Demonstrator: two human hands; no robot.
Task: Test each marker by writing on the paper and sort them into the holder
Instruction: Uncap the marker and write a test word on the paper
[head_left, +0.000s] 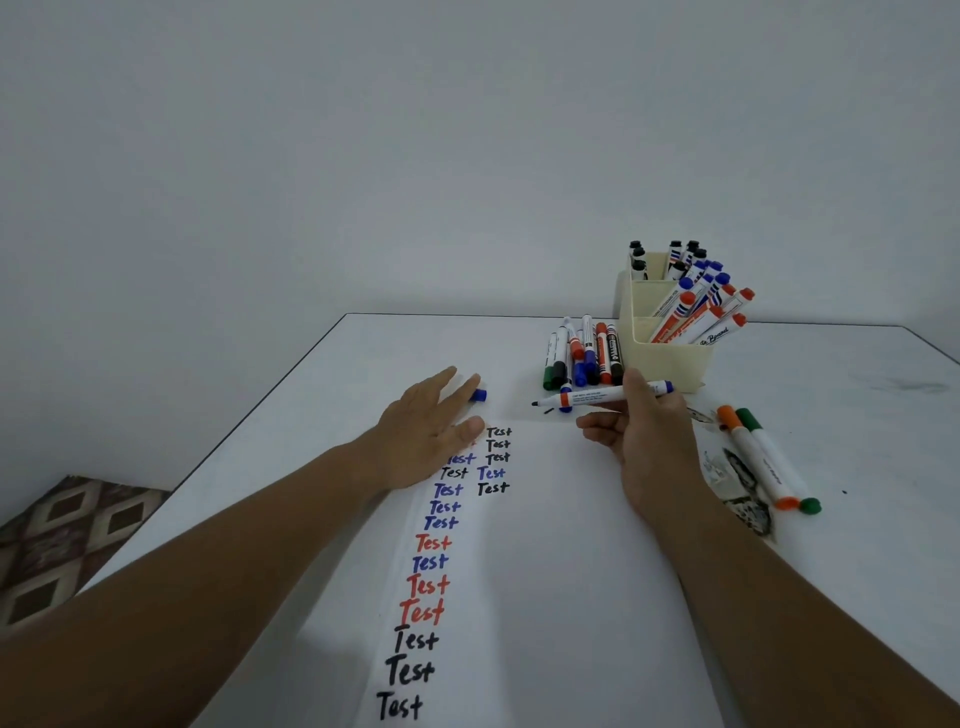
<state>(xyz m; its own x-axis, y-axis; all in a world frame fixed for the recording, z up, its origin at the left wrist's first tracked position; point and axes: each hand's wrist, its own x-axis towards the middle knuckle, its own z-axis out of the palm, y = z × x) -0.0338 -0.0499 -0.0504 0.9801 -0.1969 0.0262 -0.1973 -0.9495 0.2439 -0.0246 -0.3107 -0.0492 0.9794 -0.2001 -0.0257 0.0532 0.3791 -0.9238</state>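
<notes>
Seen from above, a person's two bare arms reach across a white table. The right hand grips one uncapped marker between thumb and fingers, holding it level just above the tabletop, black tip pointing left and blue end to the right. Its blue cap lies on the table by the fingertips of the left hand, which rests flat and spread, grasping nothing, on the far end of the paper. The paper runs from the near edge up the middle of the table and carries the word "Test" many times in two columns: the long left column shows three black at the near end, then red and blue ones mixed, partly hidden under the left hand; the short right column shows five, four black and one blue. Beyond the held marker, a loose pile of roughly eight capped markers lies side by side. Just right of it, toward the far right corner, stands a cream holder with three stepped compartments: black-capped markers in the rear one, blue in the middle, red in the front; exact counts cannot be told. Near the right edge lie two thicker markers together, one orange and one green.
</notes>
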